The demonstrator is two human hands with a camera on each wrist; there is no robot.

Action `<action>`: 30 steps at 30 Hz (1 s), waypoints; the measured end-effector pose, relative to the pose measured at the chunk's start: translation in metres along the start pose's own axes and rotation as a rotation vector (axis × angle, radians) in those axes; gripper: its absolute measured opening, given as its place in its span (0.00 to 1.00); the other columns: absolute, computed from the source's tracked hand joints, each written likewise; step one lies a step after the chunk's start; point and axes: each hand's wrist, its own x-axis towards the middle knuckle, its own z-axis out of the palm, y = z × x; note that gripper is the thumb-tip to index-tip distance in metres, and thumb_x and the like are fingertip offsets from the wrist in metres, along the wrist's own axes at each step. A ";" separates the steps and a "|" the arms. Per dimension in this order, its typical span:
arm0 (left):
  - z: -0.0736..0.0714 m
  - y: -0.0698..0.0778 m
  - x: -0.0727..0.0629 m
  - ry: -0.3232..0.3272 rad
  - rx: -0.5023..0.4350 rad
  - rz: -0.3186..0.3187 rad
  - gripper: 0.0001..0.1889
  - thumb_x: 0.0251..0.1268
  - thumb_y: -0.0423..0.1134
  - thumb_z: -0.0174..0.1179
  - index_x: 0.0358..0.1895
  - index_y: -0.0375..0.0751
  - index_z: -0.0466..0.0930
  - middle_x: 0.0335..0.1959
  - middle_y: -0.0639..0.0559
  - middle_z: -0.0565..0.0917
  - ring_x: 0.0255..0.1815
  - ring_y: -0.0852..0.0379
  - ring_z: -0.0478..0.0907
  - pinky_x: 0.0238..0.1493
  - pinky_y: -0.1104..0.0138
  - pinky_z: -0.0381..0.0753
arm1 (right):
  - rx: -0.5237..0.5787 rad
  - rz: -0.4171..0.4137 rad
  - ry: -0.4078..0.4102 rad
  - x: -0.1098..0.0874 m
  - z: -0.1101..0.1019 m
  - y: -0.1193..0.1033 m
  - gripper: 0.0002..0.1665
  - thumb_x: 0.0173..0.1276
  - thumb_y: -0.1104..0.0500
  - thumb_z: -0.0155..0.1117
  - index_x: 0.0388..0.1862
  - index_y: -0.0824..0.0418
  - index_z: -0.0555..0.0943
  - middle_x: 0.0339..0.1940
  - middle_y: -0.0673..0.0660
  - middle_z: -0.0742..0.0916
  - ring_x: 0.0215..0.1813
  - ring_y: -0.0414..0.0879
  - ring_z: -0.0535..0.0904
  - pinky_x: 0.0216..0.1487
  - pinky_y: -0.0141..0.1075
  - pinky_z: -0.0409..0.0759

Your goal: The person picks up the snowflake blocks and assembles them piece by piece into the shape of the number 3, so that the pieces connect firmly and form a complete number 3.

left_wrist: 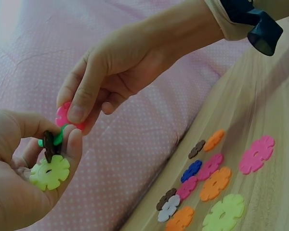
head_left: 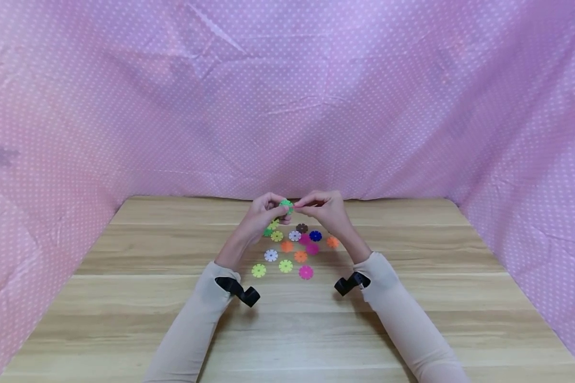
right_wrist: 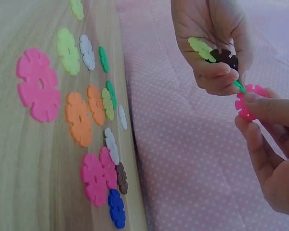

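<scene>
Long beige sleeves [head_left: 189,330] end in cuffs [head_left: 379,266] where curled black straps [head_left: 250,297] show.

Posture: Extended

The beige-sleeved left forearm [head_left: 194,324] and beige-sleeved right forearm [head_left: 409,324] are extended forward, angled inward. The bare left hand [head_left: 263,214] is curled in a grip; the bare right hand [head_left: 328,208] is held just beside it in a pinch.

No text, no numbers — nothing (legible)
</scene>
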 end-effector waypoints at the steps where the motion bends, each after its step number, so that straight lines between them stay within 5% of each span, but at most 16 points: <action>1: -0.001 -0.001 0.000 0.001 0.003 -0.006 0.07 0.74 0.26 0.53 0.51 0.32 0.71 0.38 0.47 0.82 0.34 0.60 0.82 0.42 0.72 0.88 | 0.003 0.007 -0.005 0.000 0.001 0.000 0.03 0.61 0.71 0.74 0.34 0.71 0.89 0.37 0.70 0.90 0.33 0.38 0.86 0.36 0.28 0.87; 10: -0.008 -0.001 0.000 -0.003 0.029 -0.075 0.08 0.75 0.30 0.56 0.52 0.36 0.72 0.41 0.47 0.83 0.38 0.59 0.83 0.45 0.69 0.88 | -0.023 0.080 -0.062 0.001 0.002 0.002 0.05 0.64 0.67 0.74 0.38 0.68 0.89 0.40 0.65 0.91 0.43 0.56 0.88 0.41 0.33 0.89; 22: -0.024 -0.001 0.001 0.029 0.034 -0.094 0.07 0.75 0.33 0.57 0.50 0.38 0.76 0.39 0.50 0.85 0.39 0.58 0.83 0.45 0.68 0.87 | 0.001 0.318 -0.209 0.002 0.000 -0.009 0.19 0.66 0.66 0.72 0.55 0.69 0.82 0.54 0.70 0.86 0.47 0.46 0.86 0.49 0.34 0.88; 30: -0.032 0.004 0.001 0.067 0.006 -0.086 0.05 0.75 0.35 0.58 0.48 0.42 0.77 0.36 0.53 0.86 0.38 0.58 0.83 0.44 0.70 0.84 | -0.131 0.382 -0.370 -0.006 -0.004 -0.011 0.29 0.65 0.69 0.71 0.64 0.67 0.77 0.46 0.67 0.89 0.43 0.46 0.87 0.48 0.38 0.88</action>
